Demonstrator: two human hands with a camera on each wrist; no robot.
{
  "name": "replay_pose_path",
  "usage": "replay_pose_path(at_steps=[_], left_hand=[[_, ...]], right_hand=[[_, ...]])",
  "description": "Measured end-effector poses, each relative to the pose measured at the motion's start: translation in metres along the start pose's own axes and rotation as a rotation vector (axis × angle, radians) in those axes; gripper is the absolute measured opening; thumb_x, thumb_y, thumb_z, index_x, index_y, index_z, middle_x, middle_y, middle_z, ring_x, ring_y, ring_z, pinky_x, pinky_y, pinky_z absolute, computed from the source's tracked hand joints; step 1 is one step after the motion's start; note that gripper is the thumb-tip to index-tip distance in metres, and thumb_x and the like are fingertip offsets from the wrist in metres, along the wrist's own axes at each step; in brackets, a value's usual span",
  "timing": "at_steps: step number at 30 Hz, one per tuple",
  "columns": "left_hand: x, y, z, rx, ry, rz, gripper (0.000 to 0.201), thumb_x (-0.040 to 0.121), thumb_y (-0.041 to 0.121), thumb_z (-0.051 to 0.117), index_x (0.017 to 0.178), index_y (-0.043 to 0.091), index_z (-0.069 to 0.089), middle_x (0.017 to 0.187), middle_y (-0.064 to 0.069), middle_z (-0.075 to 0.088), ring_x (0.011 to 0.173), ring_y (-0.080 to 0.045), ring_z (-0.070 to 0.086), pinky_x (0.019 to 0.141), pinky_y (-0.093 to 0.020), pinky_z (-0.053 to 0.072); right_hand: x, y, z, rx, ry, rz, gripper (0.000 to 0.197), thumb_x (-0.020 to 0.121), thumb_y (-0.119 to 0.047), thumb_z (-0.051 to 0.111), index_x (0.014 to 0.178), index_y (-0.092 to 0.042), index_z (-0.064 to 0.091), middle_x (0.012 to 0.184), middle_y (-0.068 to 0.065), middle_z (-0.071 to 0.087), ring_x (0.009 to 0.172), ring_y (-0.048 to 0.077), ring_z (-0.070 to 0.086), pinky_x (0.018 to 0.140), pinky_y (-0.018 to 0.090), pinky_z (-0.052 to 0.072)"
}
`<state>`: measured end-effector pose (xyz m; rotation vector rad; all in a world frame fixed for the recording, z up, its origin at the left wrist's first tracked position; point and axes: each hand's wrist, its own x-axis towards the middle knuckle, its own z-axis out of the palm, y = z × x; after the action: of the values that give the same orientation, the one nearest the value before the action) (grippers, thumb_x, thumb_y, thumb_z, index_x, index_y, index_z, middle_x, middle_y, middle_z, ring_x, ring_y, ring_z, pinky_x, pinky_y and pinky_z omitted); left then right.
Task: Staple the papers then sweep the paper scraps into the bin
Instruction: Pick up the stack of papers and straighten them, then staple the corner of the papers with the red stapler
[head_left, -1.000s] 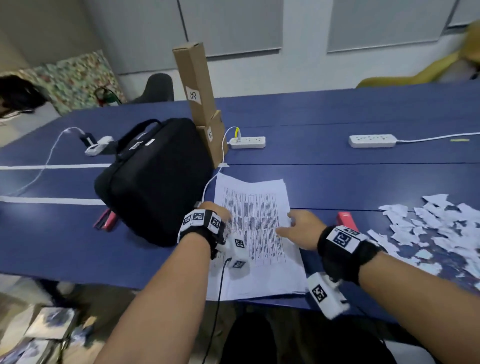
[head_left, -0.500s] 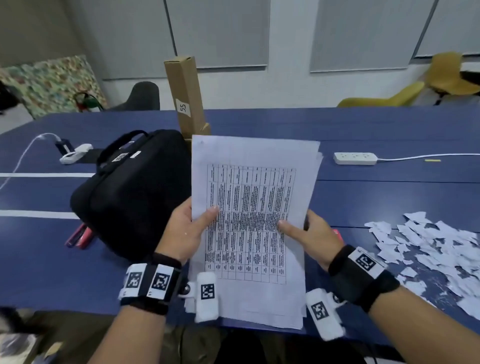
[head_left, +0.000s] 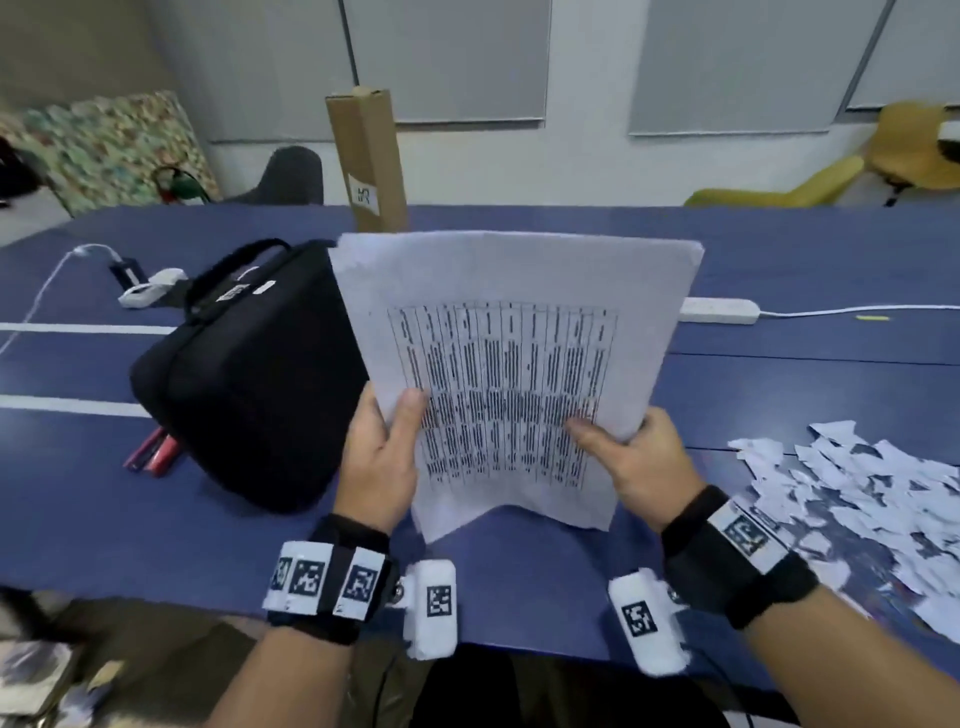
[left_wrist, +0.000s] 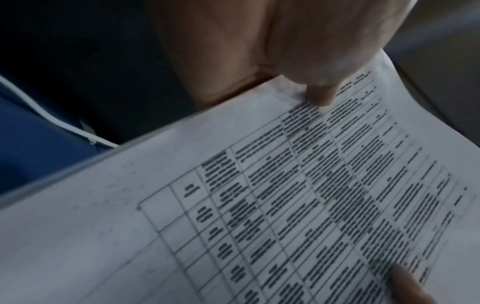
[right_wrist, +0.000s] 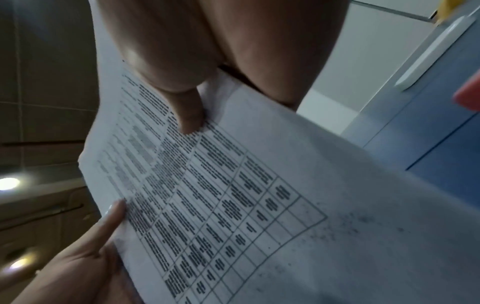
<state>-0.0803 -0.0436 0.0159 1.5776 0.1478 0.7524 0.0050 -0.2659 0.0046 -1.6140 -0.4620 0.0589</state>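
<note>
A stack of printed papers with a table on the top sheet stands upright over the blue table, its lower edge curved and down at the tabletop. My left hand pinches the stack's left edge, with the thumb on the front sheet. My right hand pinches the right edge in the same way. The left wrist view shows the left thumb pressed on the papers. In the right wrist view the right thumb lies on the papers. White paper scraps lie in a heap to the right. A red object shows at the right edge of the right wrist view.
A black bag sits just left of the papers, with red pens beside it. Behind stands a tall cardboard box. A white power strip lies at the back right, and a charger with its cable at the back left.
The papers lay flat on the table a second ago. Both hands have lifted them upright, and the sheets' top edges now line up more closely than half a second ago.
</note>
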Motion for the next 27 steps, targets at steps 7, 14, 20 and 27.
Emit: replay_pose_path(at_steps=[7,14,20,27], left_hand=[[0.031,0.061,-0.004,-0.02,0.012,0.201,0.025,0.102,0.027,0.042,0.101,0.005,0.054,0.09,-0.009,0.061,0.081,-0.016,0.058,0.07,-0.029,0.049],[0.051,0.069,-0.001,0.009,0.112,0.278,0.016,0.098,0.029,0.05,0.087,0.021,0.058,0.087,-0.015,0.055,0.08,-0.025,0.049,0.073,-0.054,0.045],[0.047,0.061,0.001,0.01,0.219,0.31,0.016,0.099,0.025,0.05,0.084,0.026,0.056,0.086,-0.01,0.056,0.079,-0.021,0.05,0.074,-0.04,0.044],[0.037,0.065,0.01,0.055,0.215,0.321,0.019,0.1,0.02,0.048,0.083,0.027,0.055,0.079,-0.001,0.057,0.073,-0.011,0.051,0.069,-0.031,0.045]], right_hand=[[0.007,-0.003,0.001,0.017,-0.032,0.006,0.025,0.093,-0.003,0.069,0.094,-0.027,0.074,0.086,-0.023,0.08,0.086,-0.006,0.074,0.079,0.009,0.055],[0.004,-0.014,-0.024,-0.133,-0.179,0.115,0.033,0.087,-0.013,0.079,0.118,-0.018,0.07,0.116,0.003,0.079,0.108,0.016,0.074,0.103,0.038,0.055],[0.021,0.001,-0.074,-1.0,0.024,0.39,0.075,0.082,-0.048,0.078,0.143,-0.012,0.052,0.13,0.015,0.065,0.12,0.032,0.061,0.1,0.037,0.048],[0.024,0.045,-0.054,-1.32,-0.286,0.622,0.039,0.097,-0.034,0.056,0.122,-0.006,0.066,0.126,0.012,0.068,0.109,0.03,0.067,0.076,0.031,0.049]])
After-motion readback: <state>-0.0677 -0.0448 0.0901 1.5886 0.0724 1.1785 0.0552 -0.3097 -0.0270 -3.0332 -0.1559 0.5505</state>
